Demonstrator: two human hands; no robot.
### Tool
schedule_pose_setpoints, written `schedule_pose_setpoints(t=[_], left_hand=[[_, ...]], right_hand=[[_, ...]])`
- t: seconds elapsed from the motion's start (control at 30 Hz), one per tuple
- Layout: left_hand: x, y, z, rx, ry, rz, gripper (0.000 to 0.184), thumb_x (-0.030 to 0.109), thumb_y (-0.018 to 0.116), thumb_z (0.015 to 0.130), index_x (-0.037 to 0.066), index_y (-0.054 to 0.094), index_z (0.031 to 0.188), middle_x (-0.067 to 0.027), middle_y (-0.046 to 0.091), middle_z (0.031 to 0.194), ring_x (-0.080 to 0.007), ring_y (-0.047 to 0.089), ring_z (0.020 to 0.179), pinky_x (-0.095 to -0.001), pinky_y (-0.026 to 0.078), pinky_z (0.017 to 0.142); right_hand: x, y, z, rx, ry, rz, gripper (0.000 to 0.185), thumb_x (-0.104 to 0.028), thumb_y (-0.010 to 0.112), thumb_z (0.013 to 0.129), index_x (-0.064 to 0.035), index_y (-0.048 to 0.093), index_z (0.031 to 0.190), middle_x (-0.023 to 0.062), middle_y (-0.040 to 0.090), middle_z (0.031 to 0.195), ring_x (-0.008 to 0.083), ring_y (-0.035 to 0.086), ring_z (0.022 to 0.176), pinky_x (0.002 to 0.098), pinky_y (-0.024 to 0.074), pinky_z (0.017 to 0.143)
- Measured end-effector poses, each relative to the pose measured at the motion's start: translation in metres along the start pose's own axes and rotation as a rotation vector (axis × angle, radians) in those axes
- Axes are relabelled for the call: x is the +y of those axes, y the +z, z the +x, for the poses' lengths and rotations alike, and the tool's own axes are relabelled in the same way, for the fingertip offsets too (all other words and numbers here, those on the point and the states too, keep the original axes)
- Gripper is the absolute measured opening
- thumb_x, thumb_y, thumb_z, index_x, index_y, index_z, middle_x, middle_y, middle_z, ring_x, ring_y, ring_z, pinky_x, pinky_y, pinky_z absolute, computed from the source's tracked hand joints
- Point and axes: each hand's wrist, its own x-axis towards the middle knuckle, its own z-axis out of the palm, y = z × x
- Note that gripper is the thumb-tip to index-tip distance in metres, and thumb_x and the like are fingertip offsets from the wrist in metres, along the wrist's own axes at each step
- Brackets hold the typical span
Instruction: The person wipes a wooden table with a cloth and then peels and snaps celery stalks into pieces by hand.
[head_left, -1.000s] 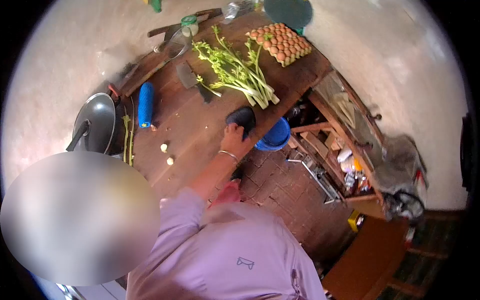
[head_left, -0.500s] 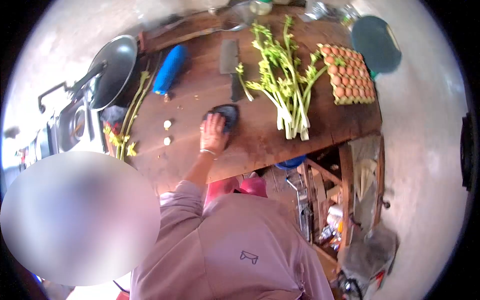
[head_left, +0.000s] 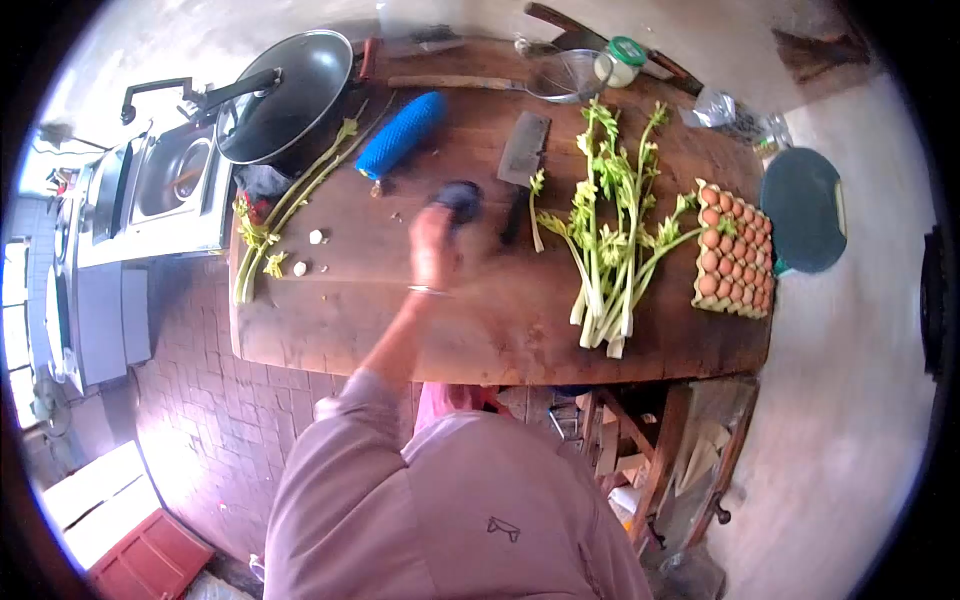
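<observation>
My left hand (head_left: 432, 232) is pressed on a bunched dark cloth (head_left: 458, 200) against the wooden table (head_left: 330, 335). Motion blurs the fingers, which reach over the near side of the cloth. Just right of the cloth lies a cleaver (head_left: 524, 150), its dark handle toward me. Beyond my hand, to the left, is a blue textured cylinder (head_left: 400, 135). Two small white pieces (head_left: 317, 237), perhaps garlic, lie left of my wrist. Out of view is my right hand.
Celery stalks (head_left: 610, 240) spread right of the cleaver, beside a tray of eggs (head_left: 735, 250). More stalks (head_left: 300, 195) lie at the left edge, near a wok (head_left: 290, 95). A strainer (head_left: 565, 75) and a green-lidded jar (head_left: 622, 62) stand at the back.
My left hand and the dark cloth have slid farther away from me across the table. The view has shifted, and the blurred shape at the lower left is gone, showing the tiled floor.
</observation>
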Motion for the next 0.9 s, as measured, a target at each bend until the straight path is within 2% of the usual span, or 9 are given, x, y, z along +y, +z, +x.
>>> schedule_pose_setpoints(t=[0.03, 0.1, 0.17, 0.23, 0.33, 0.47, 0.57, 0.77, 0.9], left_hand=[[0.01, 0.035, -0.007, -0.046, -0.087, -0.062, 0.05, 0.01, 0.059, 0.071, 0.004, 0.043, 0.118, -0.0182, 0.042, 0.121, -0.0336, 0.038, 0.114, -0.0435, 0.031, 0.095], [0.05, 0.024, 0.015, -0.416, -0.109, 0.239, 0.055, 0.021, 0.059, 0.073, 0.006, 0.04, 0.122, -0.0152, 0.034, 0.13, -0.0312, 0.027, 0.123, -0.0432, 0.022, 0.101], [0.034, 0.039, 0.032, -0.435, -0.079, 0.198, 0.056, 0.029, 0.056, 0.076, 0.006, 0.039, 0.124, -0.0114, 0.03, 0.134, -0.028, 0.018, 0.129, -0.0422, 0.015, 0.104], [0.017, 0.036, 0.055, -0.436, -0.003, 0.15, 0.055, 0.026, 0.057, 0.074, 0.006, 0.04, 0.122, -0.0113, 0.031, 0.133, -0.0273, 0.021, 0.127, -0.043, 0.017, 0.103], [-0.007, 0.043, 0.082, -0.404, -0.004, 0.123, 0.053, 0.025, 0.057, 0.073, 0.006, 0.042, 0.12, -0.0108, 0.032, 0.132, -0.0275, 0.023, 0.126, -0.0426, 0.019, 0.102], [-0.04, 0.037, 0.103, -0.288, -0.172, 0.25, 0.052, 0.027, 0.053, 0.075, 0.005, 0.042, 0.121, -0.0097, 0.035, 0.131, -0.026, 0.027, 0.124, -0.0432, 0.02, 0.101], [-0.067, 0.013, 0.091, -0.251, -0.19, 0.253, 0.052, 0.027, 0.052, 0.077, 0.002, 0.041, 0.121, -0.0107, 0.036, 0.13, -0.0272, 0.027, 0.124, -0.0426, 0.02, 0.102], [-0.106, -0.055, 0.044, -0.223, -0.366, 0.361, 0.052, 0.024, 0.053, 0.077, 0.0, 0.04, 0.121, -0.0135, 0.034, 0.131, -0.0302, 0.023, 0.126, -0.0416, 0.018, 0.103], [-0.159, -0.1, 0.014, -0.136, -0.343, 0.464, 0.041, 0.009, 0.052, 0.071, 0.001, 0.048, 0.11, -0.0136, 0.044, 0.12, -0.0302, 0.034, 0.118, -0.0408, 0.027, 0.098]], right_hand=[[-0.004, 0.003, 0.003, -0.014, 0.013, -0.018, 0.022, -0.014, 0.05, 0.084, -0.0003, 0.053, 0.1, 0.0019, 0.055, 0.079, 0.0117, 0.053, 0.074, 0.026, 0.0448, 0.067], [-0.014, 0.009, 0.003, -0.027, 0.034, -0.051, 0.022, -0.014, 0.05, 0.084, -0.0003, 0.053, 0.1, 0.002, 0.056, 0.079, 0.0118, 0.053, 0.074, 0.0261, 0.0448, 0.067], [-0.025, 0.016, 0.0, -0.036, 0.062, -0.079, 0.022, -0.014, 0.05, 0.084, -0.0003, 0.053, 0.1, 0.002, 0.056, 0.079, 0.0119, 0.053, 0.074, 0.0262, 0.0448, 0.067], [-0.037, 0.024, 0.003, -0.049, 0.075, -0.101, 0.022, -0.014, 0.05, 0.084, -0.0003, 0.053, 0.1, 0.0021, 0.056, 0.079, 0.012, 0.053, 0.074, 0.0262, 0.0448, 0.067], [-0.053, 0.035, 0.008, -0.063, 0.086, -0.134, 0.022, -0.014, 0.05, 0.084, -0.0003, 0.053, 0.1, 0.0022, 0.056, 0.079, 0.0122, 0.053, 0.074, 0.0263, 0.0449, 0.067], [-0.073, 0.047, 0.012, -0.074, 0.075, -0.172, 0.022, -0.014, 0.05, 0.084, -0.0002, 0.053, 0.1, 0.0024, 0.056, 0.079, 0.0124, 0.053, 0.074, 0.0265, 0.0449, 0.067], [-0.09, 0.053, 0.014, -0.096, 0.056, -0.195, 0.022, -0.014, 0.051, 0.084, -0.0002, 0.053, 0.1, 0.0025, 0.056, 0.079, 0.0125, 0.053, 0.074, 0.0266, 0.0449, 0.067], [-0.113, 0.064, 0.027, -0.138, 0.001, -0.226, 0.022, -0.014, 0.051, 0.083, -0.0002, 0.053, 0.1, 0.0027, 0.056, 0.079, 0.0129, 0.053, 0.074, 0.0268, 0.0449, 0.067], [-0.122, 0.065, 0.036, -0.155, -0.032, -0.238, 0.022, -0.014, 0.051, 0.083, -0.0002, 0.053, 0.101, 0.0029, 0.056, 0.079, 0.0131, 0.053, 0.074, 0.0269, 0.0449, 0.067]])
